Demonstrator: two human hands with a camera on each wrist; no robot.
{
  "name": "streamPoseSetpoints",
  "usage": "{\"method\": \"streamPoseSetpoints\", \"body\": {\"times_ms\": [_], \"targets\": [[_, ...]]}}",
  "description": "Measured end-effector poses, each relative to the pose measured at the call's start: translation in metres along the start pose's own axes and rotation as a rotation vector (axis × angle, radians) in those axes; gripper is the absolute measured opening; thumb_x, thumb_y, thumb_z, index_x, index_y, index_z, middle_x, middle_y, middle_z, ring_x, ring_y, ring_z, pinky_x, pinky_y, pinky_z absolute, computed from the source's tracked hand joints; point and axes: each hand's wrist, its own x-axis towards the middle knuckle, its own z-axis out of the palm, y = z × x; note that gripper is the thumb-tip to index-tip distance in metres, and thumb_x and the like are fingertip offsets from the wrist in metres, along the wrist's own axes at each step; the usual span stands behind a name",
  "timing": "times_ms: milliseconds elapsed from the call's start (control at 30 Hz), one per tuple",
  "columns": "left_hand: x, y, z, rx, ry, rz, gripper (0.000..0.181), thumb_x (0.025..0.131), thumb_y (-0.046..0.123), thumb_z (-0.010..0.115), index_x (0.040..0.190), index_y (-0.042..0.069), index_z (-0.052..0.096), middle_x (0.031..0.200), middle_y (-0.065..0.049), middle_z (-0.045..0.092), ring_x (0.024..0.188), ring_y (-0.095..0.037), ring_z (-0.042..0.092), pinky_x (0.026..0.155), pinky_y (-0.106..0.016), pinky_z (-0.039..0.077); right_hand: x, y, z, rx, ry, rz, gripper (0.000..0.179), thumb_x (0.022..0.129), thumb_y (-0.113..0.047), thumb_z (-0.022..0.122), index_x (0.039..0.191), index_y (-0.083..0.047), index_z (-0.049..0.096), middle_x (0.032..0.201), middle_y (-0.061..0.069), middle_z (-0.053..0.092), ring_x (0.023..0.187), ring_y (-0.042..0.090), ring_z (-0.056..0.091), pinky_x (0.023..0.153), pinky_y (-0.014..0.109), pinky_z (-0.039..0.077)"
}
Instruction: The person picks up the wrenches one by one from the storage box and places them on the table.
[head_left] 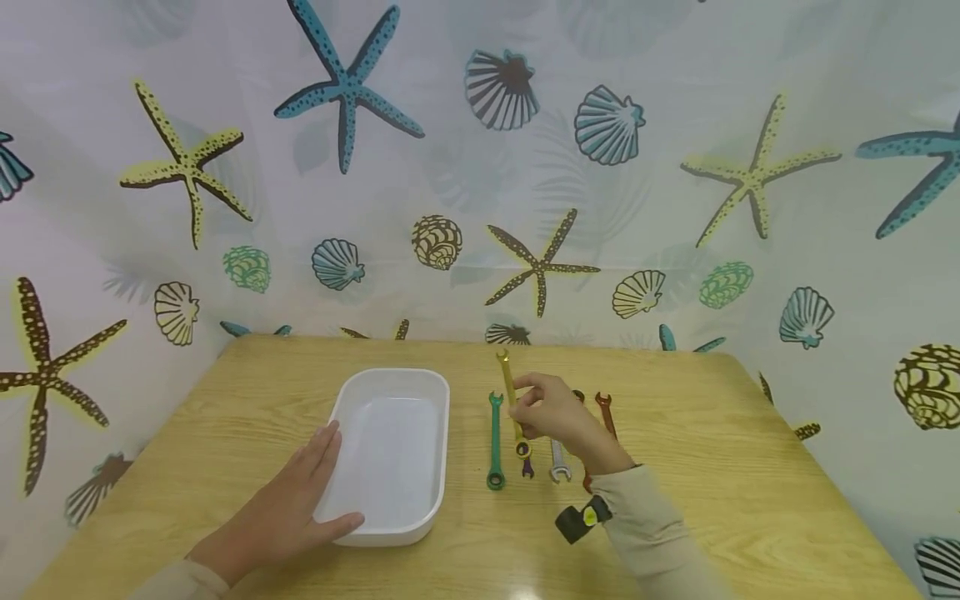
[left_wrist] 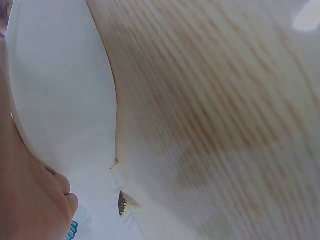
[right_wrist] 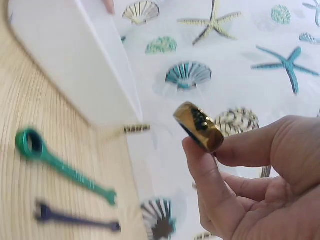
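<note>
Between thumb and fingertips, my right hand (head_left: 558,412) pinches a gold combination wrench (head_left: 508,379) near its middle. In the head view the wrench overlaps a small purple wrench (head_left: 528,468); in the right wrist view its gold ring end (right_wrist: 200,127) faces the camera. My left hand (head_left: 288,504) rests against a white plastic tray (head_left: 441,475), its fingers stretched along the left rim and the thumb at the near left corner. A green wrench (head_left: 496,437) lies on the table between the tray and the right hand.
Below and behind the right hand lie a silver wrench (head_left: 559,468) and a red wrench (head_left: 606,410), both partly covered by it. They rest on a wooden table (head_left: 262,400). A white cloth with starfish and shells (head_left: 450,183) hangs around the table's back and sides.
</note>
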Motion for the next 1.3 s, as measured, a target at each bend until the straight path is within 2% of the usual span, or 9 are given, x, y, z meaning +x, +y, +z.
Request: {"method": "streamPoseSetpoints", "body": {"times_ms": [300,567,733,1000,1067,1167,1300], "targets": [[-0.001,0.004,-0.003,-0.009,0.005,0.015,0.106,0.084,0.070,0.052,0.149,-0.006,0.020,0.158,-0.019,0.013,0.143,-0.040,0.018,0.109,-0.057,0.027,-0.024,0.057,-0.063,-0.082,0.113,0.090,0.048,0.093,-0.003,0.057,0.136,0.010,0.041,0.097,0.016,0.057,0.074,0.018,0.058,0.068,0.035,0.056],[0.001,0.002,-0.001,-0.018,-0.030,-0.023,0.108,0.082,0.074,0.050,0.151,-0.004,0.018,0.160,-0.016,0.009,0.145,-0.036,0.013,0.111,-0.056,0.024,-0.042,0.104,-0.099,-0.172,0.178,0.178,0.051,0.091,-0.003,0.057,0.134,0.017,0.037,0.101,0.024,0.058,0.073,0.020,0.059,0.065,0.035,0.056],[0.001,0.001,0.000,-0.015,-0.032,-0.027,0.109,0.082,0.075,0.049,0.151,-0.003,0.017,0.160,-0.015,0.008,0.145,-0.036,0.012,0.111,-0.057,0.024,-0.046,0.123,-0.108,-0.199,0.182,0.217,0.050,0.091,-0.001,0.055,0.133,0.020,0.037,0.103,0.028,0.059,0.069,0.017,0.058,0.059,0.030,0.052],[0.000,0.001,0.000,-0.019,-0.030,-0.024,0.108,0.082,0.074,0.049,0.151,-0.003,0.017,0.160,-0.015,0.007,0.145,-0.036,0.012,0.111,-0.056,0.024,-0.047,0.130,-0.109,-0.219,0.178,0.225,0.049,0.091,0.000,0.055,0.132,0.021,0.037,0.090,0.018,0.062,0.056,0.014,0.052,0.049,0.025,0.044],[0.000,0.001,0.000,-0.017,-0.028,-0.024,0.108,0.082,0.074,0.049,0.151,-0.003,0.017,0.160,-0.015,0.007,0.145,-0.036,0.013,0.111,-0.056,0.024,-0.045,0.130,-0.108,-0.242,0.191,0.225,0.049,0.091,-0.001,0.056,0.132,0.019,0.039,0.093,0.022,0.064,0.059,0.015,0.055,0.050,0.026,0.045],[0.000,0.001,0.000,-0.018,-0.030,-0.026,0.108,0.083,0.074,0.049,0.151,-0.003,0.016,0.160,-0.015,0.007,0.145,-0.036,0.013,0.111,-0.056,0.024,-0.043,0.129,-0.108,-0.320,0.216,0.210,0.047,0.089,-0.003,0.059,0.128,0.018,0.044,0.100,0.029,0.064,0.070,0.020,0.061,0.058,0.032,0.050],[0.000,0.002,0.000,-0.017,-0.030,-0.029,0.107,0.083,0.073,0.049,0.152,-0.002,0.016,0.160,-0.015,0.007,0.145,-0.036,0.013,0.111,-0.056,0.025,-0.040,0.129,-0.107,-0.456,0.248,0.197,0.044,0.086,-0.006,0.063,0.122,0.017,0.051,0.098,0.026,0.067,0.080,0.024,0.065,0.069,0.040,0.053]]}}
